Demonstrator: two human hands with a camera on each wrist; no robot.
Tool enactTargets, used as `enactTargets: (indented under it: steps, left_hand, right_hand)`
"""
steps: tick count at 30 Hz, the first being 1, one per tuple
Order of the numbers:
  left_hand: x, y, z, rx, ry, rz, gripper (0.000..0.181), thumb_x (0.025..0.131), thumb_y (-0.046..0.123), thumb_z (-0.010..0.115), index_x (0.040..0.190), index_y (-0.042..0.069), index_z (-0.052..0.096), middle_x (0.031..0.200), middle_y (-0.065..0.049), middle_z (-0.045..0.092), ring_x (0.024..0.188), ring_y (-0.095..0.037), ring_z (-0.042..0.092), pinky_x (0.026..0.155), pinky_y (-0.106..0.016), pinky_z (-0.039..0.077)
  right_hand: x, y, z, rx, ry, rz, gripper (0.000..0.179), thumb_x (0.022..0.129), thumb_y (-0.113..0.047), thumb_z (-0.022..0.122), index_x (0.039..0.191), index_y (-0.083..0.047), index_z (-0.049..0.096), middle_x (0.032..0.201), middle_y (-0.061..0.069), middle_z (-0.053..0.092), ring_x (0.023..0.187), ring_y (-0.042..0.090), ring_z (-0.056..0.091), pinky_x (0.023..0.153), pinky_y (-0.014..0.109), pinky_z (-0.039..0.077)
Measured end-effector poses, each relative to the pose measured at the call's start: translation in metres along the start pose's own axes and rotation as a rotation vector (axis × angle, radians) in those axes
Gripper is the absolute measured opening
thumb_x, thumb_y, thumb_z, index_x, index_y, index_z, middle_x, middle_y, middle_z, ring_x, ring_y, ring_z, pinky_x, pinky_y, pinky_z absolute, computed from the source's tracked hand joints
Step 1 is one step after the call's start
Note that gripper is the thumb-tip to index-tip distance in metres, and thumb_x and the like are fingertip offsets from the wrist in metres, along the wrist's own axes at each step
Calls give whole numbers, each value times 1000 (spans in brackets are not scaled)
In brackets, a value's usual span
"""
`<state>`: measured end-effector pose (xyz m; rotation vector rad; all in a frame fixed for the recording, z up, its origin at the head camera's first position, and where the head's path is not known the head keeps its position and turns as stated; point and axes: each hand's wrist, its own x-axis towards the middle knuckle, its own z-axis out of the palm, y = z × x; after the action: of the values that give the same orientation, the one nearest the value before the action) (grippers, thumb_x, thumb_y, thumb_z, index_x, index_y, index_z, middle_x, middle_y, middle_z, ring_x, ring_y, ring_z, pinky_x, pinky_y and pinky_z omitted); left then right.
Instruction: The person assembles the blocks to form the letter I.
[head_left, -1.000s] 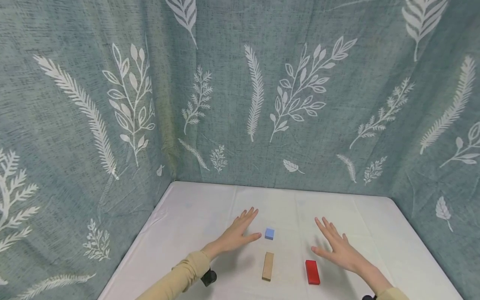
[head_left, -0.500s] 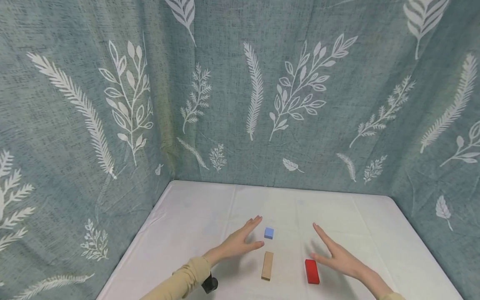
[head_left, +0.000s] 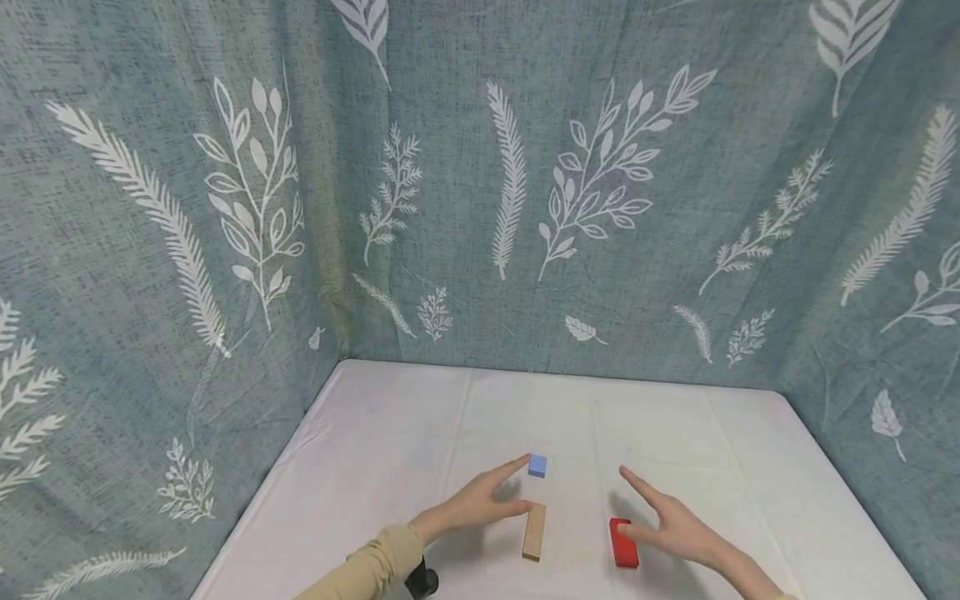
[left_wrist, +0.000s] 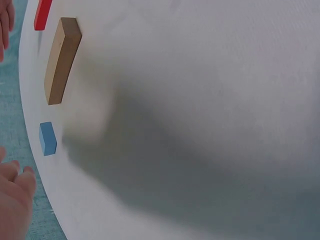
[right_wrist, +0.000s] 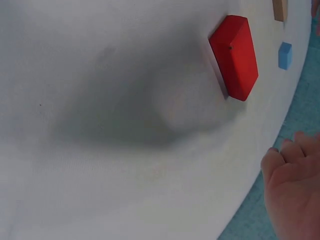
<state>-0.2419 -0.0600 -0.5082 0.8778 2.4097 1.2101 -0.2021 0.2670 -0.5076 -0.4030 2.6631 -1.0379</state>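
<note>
In the head view my left hand (head_left: pixel 480 502) hovers above the table with its fingers extended and the thumb apart. Its fingertips reach close to the small blue block (head_left: pixel 537 466), and the thumb tip overlaps the far end of the long tan wooden block (head_left: pixel 534 533). Whether either is touched cannot be told there; the left wrist view shows a gap between the hand (left_wrist: pixel 16 200) and the blue block (left_wrist: pixel 48 138). Over the red block (head_left: pixel 624 546) extends the thumb of my right hand (head_left: pixel 678 529), fingers straight. The right wrist view has the red block (right_wrist: pixel 235 57) apart from that hand.
A white cloth covers the table (head_left: pixel 405 417). Teal curtains (head_left: pixel 450 208) with white leaf prints stand behind it and at both sides. A black device (head_left: pixel 422 579) is strapped under the left wrist.
Both hands have come down and nearer to the blocks. The left fingertips have moved toward the blue block, and the right thumb now overlaps the red one. The blocks have stayed in place.
</note>
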Motion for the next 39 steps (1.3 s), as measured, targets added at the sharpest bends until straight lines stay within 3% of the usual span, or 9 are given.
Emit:
enactTargets:
  steps: [9,20,24,27,29,31,34,37,39]
  left_hand:
    - [-3,1,4,-78,-20,-8,70,93,34,60,149,7,28,155,-8,31,142,-33,30,115,-55,28]
    - [-1,-11,15,-47,-63,34,66,90,30,64,143,0,38,149,-13,40,136,-36,38,112,-49,37]
    - [-1,-16,21,-18,-68,39,68,87,29,68,142,0,39,147,-14,43,134,-35,41,111,-45,39]
    - [-2,-19,24,-20,-71,39,70,85,29,70,142,0,39,146,-14,43,135,-34,41,112,-41,39]
    - [-2,-20,25,-25,-68,34,72,84,28,72,142,0,40,146,-14,44,135,-32,41,112,-39,39]
    - [-3,-22,26,-22,-66,30,73,83,29,73,142,1,40,146,-14,45,135,-32,42,113,-38,38]
    - [-3,-24,27,-2,-59,30,74,82,28,74,142,2,41,145,-13,46,135,-31,42,113,-37,38]
    - [-3,-24,28,21,-61,29,74,80,29,76,141,2,42,144,-12,47,135,-29,42,114,-34,37]
    - [-3,-24,28,24,-68,25,75,79,29,76,141,3,43,144,-11,47,135,-28,42,114,-33,36]
  right_hand:
    - [-4,2,2,-37,-9,-63,81,84,-37,70,147,-2,31,146,25,39,131,49,38,98,67,40]
    - [-8,13,7,24,-61,-84,82,82,-39,71,143,2,36,145,22,42,131,47,40,100,59,43]
    - [-11,19,12,29,-79,-85,83,81,-42,72,143,1,37,144,20,44,130,46,41,103,38,49]
    - [-11,21,15,37,-89,-83,82,81,-43,71,143,0,38,143,19,46,130,44,41,99,17,45]
    - [-11,21,16,43,-95,-70,81,81,-42,72,142,0,39,143,19,46,130,43,42,97,12,43]
    - [-11,20,17,31,-97,-52,81,80,-42,73,142,-1,40,143,18,47,130,42,43,99,17,46]
    - [-11,19,18,16,-98,-25,81,78,-40,75,141,-2,42,142,19,48,130,42,43,103,36,49]
    - [-11,18,20,9,-100,-1,81,76,-37,78,140,-2,43,141,20,48,129,43,43,101,53,44]
    - [-12,18,20,13,-103,13,81,75,-36,78,140,-2,43,141,20,49,129,43,43,101,57,43]
